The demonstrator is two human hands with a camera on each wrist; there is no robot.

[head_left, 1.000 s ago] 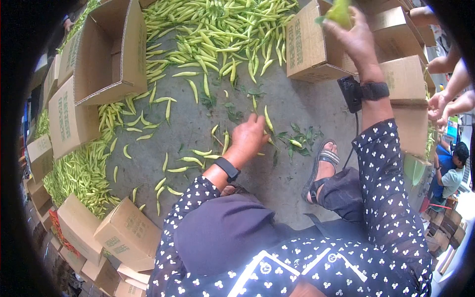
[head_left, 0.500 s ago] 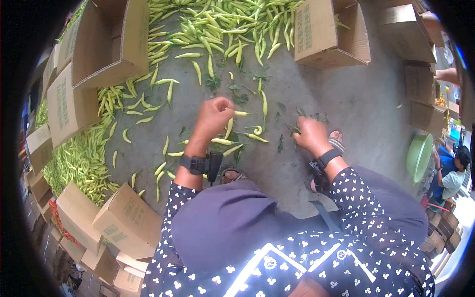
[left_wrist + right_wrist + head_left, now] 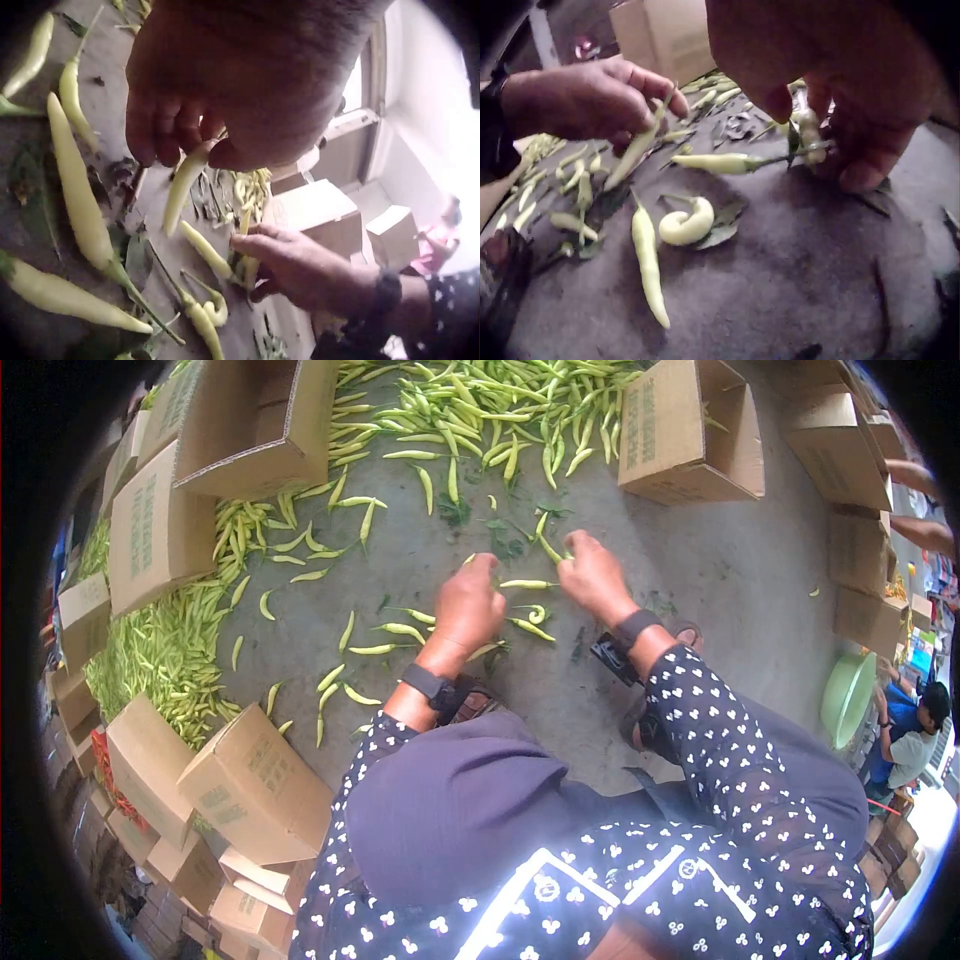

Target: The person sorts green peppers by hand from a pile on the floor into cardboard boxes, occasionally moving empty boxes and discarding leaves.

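My left hand (image 3: 470, 608) pinches a pale green chili pepper (image 3: 186, 184) by its end, low over the grey floor. To its right, my right hand (image 3: 597, 578) has its fingers and thumb around another chili pepper (image 3: 547, 542), whose tip points away from me. Between the hands lie a straight pepper (image 3: 527, 584), a curled pepper (image 3: 688, 223) and a slim pepper (image 3: 651, 266). More loose peppers (image 3: 400, 630) are scattered left of the left hand, among dark leaves (image 3: 455, 510).
A big heap of peppers (image 3: 480, 405) covers the floor ahead. Open cardboard boxes stand at front left (image 3: 255, 425) and front right (image 3: 690, 435), the latter with a pepper inside. More boxes (image 3: 260, 785) line the left. A green basin (image 3: 848, 700) and a seated person (image 3: 905, 720) are far right.
My right hand came down from the front right box, where it held a bunch of peppers, to the floor, and took up another pepper. The left hand picked up a pepper and shifted slightly.
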